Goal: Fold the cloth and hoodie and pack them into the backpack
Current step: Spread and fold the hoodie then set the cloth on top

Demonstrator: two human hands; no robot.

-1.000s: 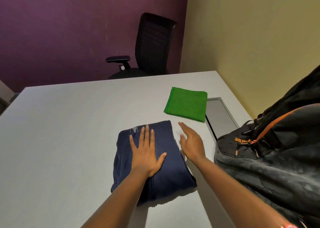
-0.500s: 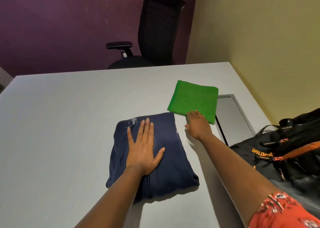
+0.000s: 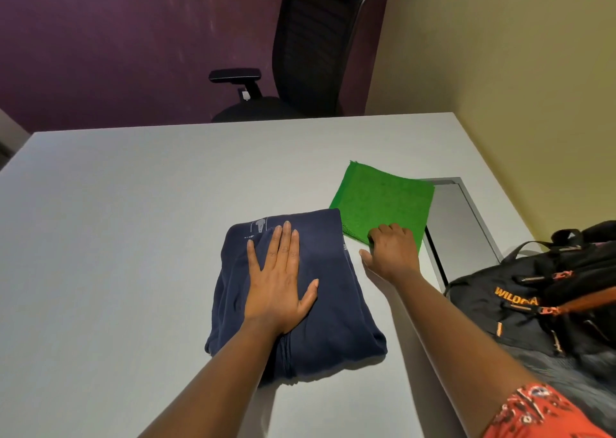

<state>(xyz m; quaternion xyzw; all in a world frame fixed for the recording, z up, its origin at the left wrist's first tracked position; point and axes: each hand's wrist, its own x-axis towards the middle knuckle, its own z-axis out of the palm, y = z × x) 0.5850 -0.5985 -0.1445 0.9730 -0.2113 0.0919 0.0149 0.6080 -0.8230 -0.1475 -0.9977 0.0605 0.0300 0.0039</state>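
I see the left hand (image 3: 280,281) lying flat, fingers straight, palm down on the folded navy hoodie (image 3: 300,297), which sits near-centre on the white table (image 3: 116,237). Right hand (image 3: 393,254) is on the near edge of the folded green cloth (image 3: 383,201), fingers curled over the cloth's near edge, gripping it w/ thumb out to the left on the table. Cloth lies just right of and a bit farther than the hoodie; its near-left corner touches or just about touches the hoodie's far-right corner, can't tell which. Black backpack (image 3: 533,304) w/ orange trim sits at the near right, apart from both. A grey inset panel (image 3: 460,224) in the table lies btwn cloth and backpack. Black office chair (image 3: 316,47) stands beyond the far edge.
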